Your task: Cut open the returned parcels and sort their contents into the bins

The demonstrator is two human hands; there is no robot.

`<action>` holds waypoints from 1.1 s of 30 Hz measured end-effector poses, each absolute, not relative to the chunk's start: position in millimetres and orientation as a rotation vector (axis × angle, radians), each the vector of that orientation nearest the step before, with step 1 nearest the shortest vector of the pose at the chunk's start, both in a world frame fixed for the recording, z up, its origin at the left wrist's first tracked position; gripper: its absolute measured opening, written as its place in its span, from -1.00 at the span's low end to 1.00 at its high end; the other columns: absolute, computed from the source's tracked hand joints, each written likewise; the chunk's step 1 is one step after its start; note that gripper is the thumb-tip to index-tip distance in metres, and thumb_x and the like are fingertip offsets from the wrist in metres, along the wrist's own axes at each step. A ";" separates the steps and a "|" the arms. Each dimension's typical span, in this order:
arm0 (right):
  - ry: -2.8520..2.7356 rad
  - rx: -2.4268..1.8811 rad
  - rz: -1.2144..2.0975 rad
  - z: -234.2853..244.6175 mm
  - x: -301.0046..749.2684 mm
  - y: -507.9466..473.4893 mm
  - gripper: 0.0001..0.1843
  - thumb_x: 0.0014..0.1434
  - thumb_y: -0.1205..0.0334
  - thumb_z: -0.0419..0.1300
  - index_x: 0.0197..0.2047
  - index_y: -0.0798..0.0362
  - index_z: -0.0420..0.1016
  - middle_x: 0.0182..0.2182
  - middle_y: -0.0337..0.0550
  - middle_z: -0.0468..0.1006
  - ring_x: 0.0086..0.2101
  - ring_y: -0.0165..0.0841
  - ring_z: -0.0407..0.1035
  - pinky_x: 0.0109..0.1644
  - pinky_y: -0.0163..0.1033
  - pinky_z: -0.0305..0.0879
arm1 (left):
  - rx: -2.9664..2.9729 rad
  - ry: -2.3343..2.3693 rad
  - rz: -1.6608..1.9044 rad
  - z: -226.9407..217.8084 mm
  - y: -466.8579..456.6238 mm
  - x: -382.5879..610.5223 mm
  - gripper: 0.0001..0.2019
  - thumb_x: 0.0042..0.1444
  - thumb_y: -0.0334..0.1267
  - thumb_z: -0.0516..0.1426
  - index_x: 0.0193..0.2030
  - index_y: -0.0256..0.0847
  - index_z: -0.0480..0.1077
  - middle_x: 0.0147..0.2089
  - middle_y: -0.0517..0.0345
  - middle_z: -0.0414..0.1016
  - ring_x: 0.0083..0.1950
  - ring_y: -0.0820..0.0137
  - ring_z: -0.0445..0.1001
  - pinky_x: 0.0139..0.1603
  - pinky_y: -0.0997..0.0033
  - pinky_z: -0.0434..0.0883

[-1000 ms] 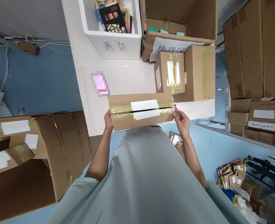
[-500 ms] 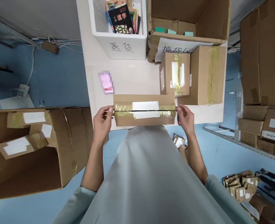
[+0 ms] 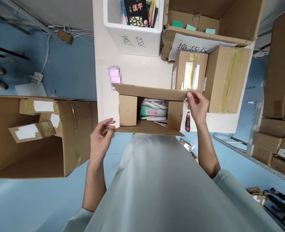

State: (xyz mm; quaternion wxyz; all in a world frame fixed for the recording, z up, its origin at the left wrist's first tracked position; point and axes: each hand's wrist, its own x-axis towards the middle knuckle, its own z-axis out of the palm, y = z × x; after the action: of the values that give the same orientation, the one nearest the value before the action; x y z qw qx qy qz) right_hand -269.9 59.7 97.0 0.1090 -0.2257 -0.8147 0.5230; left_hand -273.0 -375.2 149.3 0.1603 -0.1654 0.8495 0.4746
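Observation:
A long cardboard box lies at the table's near edge. Its two long flaps are spread apart, while short flaps cover both ends. Between them show a green and pink item and clear plastic wrapping; the rest of the contents is hidden. My right hand pinches the right corner of the far flap. At the left end of the near flap, my left hand has its thumb and fingers closed on the corner. A red and black utility knife lies right of the box.
Behind stand a white foam bin of books and a large open carton. Two taped boxes, one smaller and one larger, sit at right. A blurred pink item lies at left, above a big floor carton.
The box's long top flaps have swung apart, one away from me and one toward me, exposing the contents. My right hand has risen with the far flap; my left has lowered with the near one.

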 end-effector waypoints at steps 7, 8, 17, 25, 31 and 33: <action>-2.594 -0.662 1.368 39.8 -312.0 81.8 -0.46 0.51 -0.25 0.28 0.26 0.00 0.65 -0.29 -0.20 0.66 -0.29 -0.23 0.55 0.05 0.00 0.62 | -0.547 2.292 1.365 136.2 -394.2 -237.2 -0.33 0.07 0.09 0.46 0.29 -0.09 0.59 0.40 -0.21 0.62 0.28 0.04 0.67 0.21 0.01 0.71; -2.633 -0.673 1.322 35.2 -313.6 80.5 -0.48 0.51 -0.20 0.29 0.28 0.00 0.63 -0.30 -0.22 0.64 -0.28 -0.23 0.54 0.09 0.02 0.61 | -0.556 2.280 1.380 133.6 -395.0 -234.9 -0.31 0.06 0.10 0.47 0.30 -0.10 0.58 0.41 -0.22 0.62 0.29 0.04 0.66 0.21 0.01 0.71; -2.836 -0.577 0.999 41.9 -304.6 53.4 -0.65 0.62 -0.04 0.14 -0.02 -0.01 0.65 -0.11 -0.01 0.61 -0.09 -0.09 0.54 0.26 0.12 0.51 | -0.469 2.243 1.348 111.0 -400.6 -236.7 -0.23 0.08 0.12 0.47 0.40 -0.10 0.53 0.49 -0.26 0.55 0.17 0.10 0.69 0.15 0.02 0.72; -2.841 -0.523 0.822 51.9 -285.7 34.4 -0.45 0.70 -0.18 0.00 -0.02 -0.05 0.72 -0.05 0.07 0.61 0.05 0.00 0.50 0.32 0.21 0.49 | -0.280 2.473 1.249 61.9 -377.8 -249.6 -0.36 0.32 -0.04 0.30 0.50 -0.12 0.44 0.46 -0.27 0.48 0.19 0.10 0.68 0.27 -0.05 0.70; -2.876 -0.561 0.716 63.5 -268.1 20.8 -0.42 0.70 -0.18 -0.01 0.16 -0.02 0.75 0.16 0.18 0.66 0.19 0.07 0.46 0.46 0.31 0.38 | 0.025 2.788 1.180 77.1 -362.2 -256.4 -0.16 0.40 -0.27 0.21 0.77 -0.10 0.10 0.68 -0.33 0.24 0.72 -0.12 0.24 0.67 -0.32 0.35; -2.884 -0.588 0.704 65.3 -262.9 17.2 -0.41 0.70 -0.18 -0.02 0.20 -0.01 0.74 0.19 0.19 0.67 0.24 0.09 0.44 0.49 0.34 0.35 | 0.311 2.800 1.137 89.8 -354.2 -263.6 -0.17 0.39 -0.34 0.18 0.77 -0.08 0.13 0.70 -0.24 0.26 0.82 -0.13 0.05 0.78 -0.38 0.14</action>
State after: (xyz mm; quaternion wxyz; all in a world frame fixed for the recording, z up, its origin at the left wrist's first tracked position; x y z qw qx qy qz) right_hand -262.9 17.2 65.3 0.0576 -0.1940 -0.9514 0.2322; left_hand -263.6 -354.2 89.8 0.0518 0.1022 0.9204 0.3738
